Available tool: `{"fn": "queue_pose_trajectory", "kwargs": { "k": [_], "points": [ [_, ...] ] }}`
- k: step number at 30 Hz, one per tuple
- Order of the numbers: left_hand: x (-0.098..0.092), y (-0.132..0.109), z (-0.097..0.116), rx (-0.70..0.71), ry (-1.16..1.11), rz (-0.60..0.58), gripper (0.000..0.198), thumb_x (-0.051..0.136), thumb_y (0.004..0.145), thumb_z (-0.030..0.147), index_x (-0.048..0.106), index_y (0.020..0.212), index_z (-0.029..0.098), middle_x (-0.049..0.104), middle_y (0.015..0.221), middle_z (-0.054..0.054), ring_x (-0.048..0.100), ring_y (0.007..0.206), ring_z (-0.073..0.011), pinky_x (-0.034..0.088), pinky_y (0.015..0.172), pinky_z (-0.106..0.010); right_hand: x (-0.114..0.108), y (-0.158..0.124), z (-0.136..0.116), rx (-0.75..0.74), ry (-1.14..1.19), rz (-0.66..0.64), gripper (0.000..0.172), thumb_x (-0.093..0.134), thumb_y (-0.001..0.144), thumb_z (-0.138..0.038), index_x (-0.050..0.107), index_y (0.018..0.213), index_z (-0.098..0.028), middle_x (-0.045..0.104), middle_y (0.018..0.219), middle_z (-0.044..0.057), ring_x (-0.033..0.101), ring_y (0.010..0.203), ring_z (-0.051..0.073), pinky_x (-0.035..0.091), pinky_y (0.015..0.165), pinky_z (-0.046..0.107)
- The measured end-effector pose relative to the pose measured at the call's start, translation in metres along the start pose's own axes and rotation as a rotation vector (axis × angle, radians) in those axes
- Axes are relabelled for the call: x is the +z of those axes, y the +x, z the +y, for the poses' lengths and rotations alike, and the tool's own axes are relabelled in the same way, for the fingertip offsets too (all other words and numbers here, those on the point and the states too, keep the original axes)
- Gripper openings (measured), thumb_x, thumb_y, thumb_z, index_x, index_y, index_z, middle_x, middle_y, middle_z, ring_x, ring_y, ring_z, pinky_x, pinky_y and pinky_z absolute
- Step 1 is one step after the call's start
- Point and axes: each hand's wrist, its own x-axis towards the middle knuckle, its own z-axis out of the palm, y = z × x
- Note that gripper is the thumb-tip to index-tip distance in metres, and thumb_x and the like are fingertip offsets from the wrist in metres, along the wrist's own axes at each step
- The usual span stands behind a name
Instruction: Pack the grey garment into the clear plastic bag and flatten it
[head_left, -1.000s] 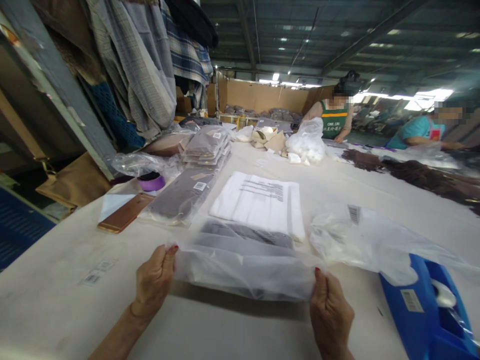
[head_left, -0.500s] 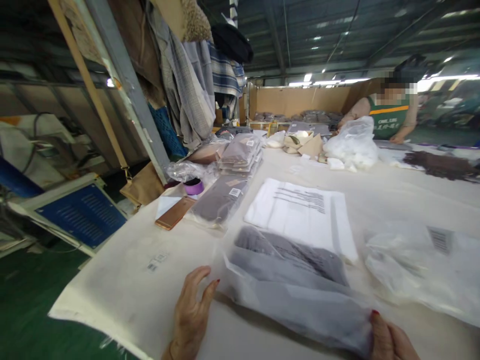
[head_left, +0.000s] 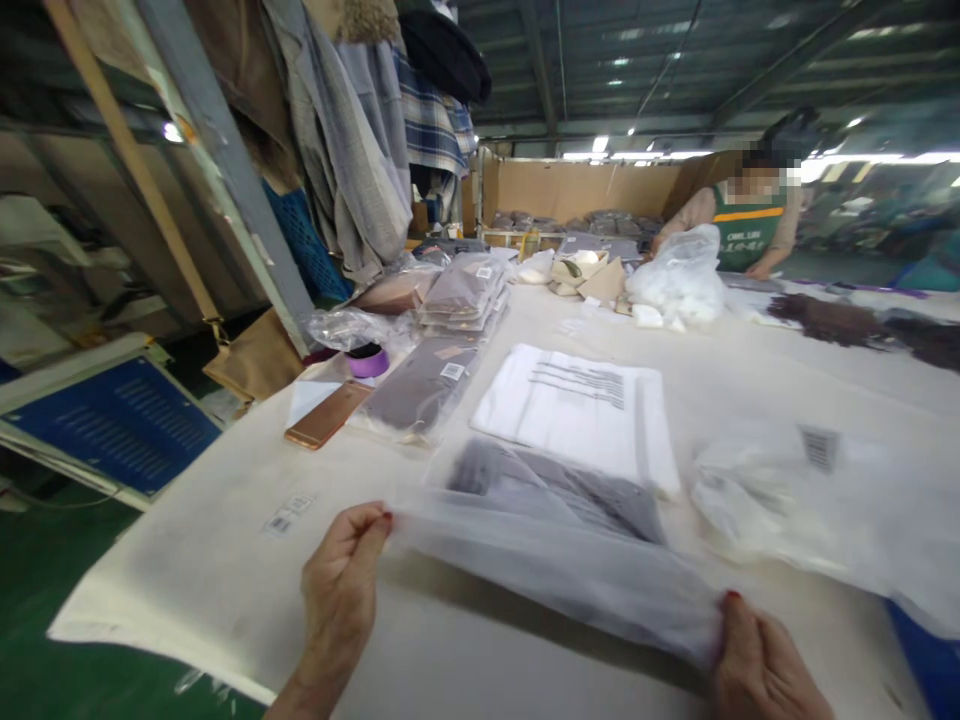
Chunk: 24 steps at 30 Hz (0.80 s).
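A clear plastic bag (head_left: 555, 560) with a folded dark grey garment (head_left: 555, 488) inside lies in front of me. Its near edge is lifted off the table and stretched between my hands. My left hand (head_left: 341, 580) pinches the left corner between thumb and fingers. At the right corner my right hand (head_left: 761, 655) grips the same edge, its fingers partly hidden. Just beyond the garment, a stack of white plastic bags (head_left: 577, 400) with printed dark lines lies flat.
Left of the bags lie bagged grey garments (head_left: 420, 390), a phone (head_left: 328, 415) and a purple tape roll (head_left: 367, 360). Crumpled plastic (head_left: 795, 500) lies at right. A co-worker (head_left: 750, 225) stands across the table (head_left: 225, 580), and clothes (head_left: 345, 130) hang at upper left.
My left hand has closed on the bag's left corner, after being apart from it. The bag's near edge is now lifted and pulled taut. The whole view has shifted slightly.
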Motion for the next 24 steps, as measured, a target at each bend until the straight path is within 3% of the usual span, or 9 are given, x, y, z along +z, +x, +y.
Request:
{"fn": "queue_pose_trajectory", "kwargs": {
  "k": [5,9,12,15,20,24],
  "points": [
    [-0.008,0.014,-0.008,-0.037,0.067,-0.116,0.036,0.06,0.055,0.054,0.06,0.066,0.019,0.064,0.062,0.0,0.058,0.066,-0.0194,0.046,0.068,-0.028,0.002,-0.002,-0.012,0.021,0.101,-0.016,0.065,0.027,0.071,-0.08,0.056,0.07,-0.022,0.059,0.062,0.002,0.054,0.057,0.016,0.042,0.056,0.025],
    [-0.011,0.017,-0.015,0.055,0.106,-0.213,0.035,0.06,0.06,0.053,0.058,0.072,0.021,0.062,0.062,0.002,0.059,0.062,-0.0173,0.047,0.063,-0.025,0.003,-0.002,-0.014,0.013,0.154,0.003,0.067,0.028,0.069,-0.081,0.056,0.07,-0.021,0.059,0.063,0.002,0.054,0.058,0.016,0.042,0.057,0.023],
    [-0.011,0.014,-0.016,0.145,0.07,-0.275,0.041,0.065,0.057,0.051,0.059,0.084,0.021,0.067,0.074,0.001,0.062,0.07,-0.0189,0.05,0.064,-0.024,0.003,-0.005,-0.013,-0.002,0.168,0.007,0.063,0.031,0.072,-0.079,0.055,0.068,-0.021,0.056,0.058,0.0,0.052,0.056,0.014,0.041,0.055,0.022],
    [-0.01,0.011,-0.016,0.231,0.131,-0.316,0.034,0.061,0.063,0.051,0.062,0.078,0.02,0.067,0.073,0.0,0.063,0.074,-0.02,0.051,0.067,-0.024,0.001,-0.011,-0.01,-0.017,0.177,0.001,0.056,0.032,0.077,-0.073,0.049,0.06,-0.022,0.046,0.05,-0.004,0.046,0.048,0.012,0.038,0.049,0.021],
    [-0.003,0.006,-0.011,0.358,0.304,-0.223,0.031,0.051,0.068,0.05,0.054,0.055,0.022,0.053,0.046,0.004,0.051,0.048,-0.0142,0.041,0.05,-0.022,0.001,-0.014,-0.002,0.003,0.173,-0.011,0.057,0.033,0.078,-0.072,0.056,0.071,-0.02,0.058,0.06,0.0,0.053,0.054,0.013,0.041,0.053,0.021],
    [0.007,-0.001,-0.007,0.226,0.405,-0.186,0.034,0.043,0.071,0.052,0.051,0.054,0.023,0.044,0.042,0.005,0.044,0.042,-0.0127,0.036,0.045,-0.022,0.007,-0.012,-0.002,-0.037,0.144,-0.049,0.06,0.031,0.078,-0.073,0.058,0.072,-0.02,0.062,0.062,0.003,0.057,0.055,0.015,0.042,0.053,0.021]
  ]
}}
